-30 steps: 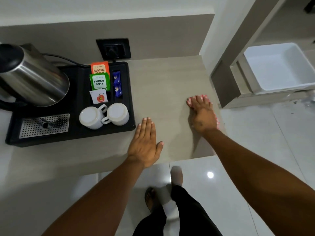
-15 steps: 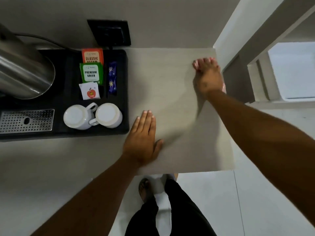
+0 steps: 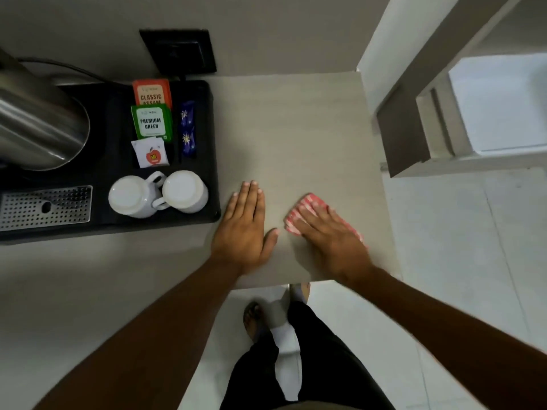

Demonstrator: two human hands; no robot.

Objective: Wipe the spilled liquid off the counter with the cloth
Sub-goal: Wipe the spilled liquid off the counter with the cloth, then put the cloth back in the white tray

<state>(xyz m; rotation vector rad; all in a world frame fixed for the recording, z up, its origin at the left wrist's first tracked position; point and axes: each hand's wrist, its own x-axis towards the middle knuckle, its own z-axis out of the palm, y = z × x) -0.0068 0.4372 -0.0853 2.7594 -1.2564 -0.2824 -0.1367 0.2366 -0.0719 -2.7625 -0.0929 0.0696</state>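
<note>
A beige counter point(image 3: 296, 128) runs under both my hands. My right hand point(image 3: 328, 238) lies flat on a red-and-white checked cloth point(image 3: 299, 211), pressing it onto the counter near the front right corner; most of the cloth is hidden under the palm. My left hand point(image 3: 244, 229) rests flat on the counter with fingers together, holding nothing, just left of the cloth and beside the black tray. No liquid shows on the counter surface.
A black tray point(image 3: 207, 161) at left holds a steel kettle point(image 3: 38, 122), two upturned white cups point(image 3: 159, 193), tea sachets point(image 3: 151, 119) and a perforated drip plate point(image 3: 44, 207). A black wall socket point(image 3: 179, 51) sits behind. The counter's right edge drops to tiled floor point(image 3: 458, 247); my legs stand below.
My right hand has swept the cloth from the back right corner of the counter toward the front, ending close to my left hand. The left hand has stayed in place.
</note>
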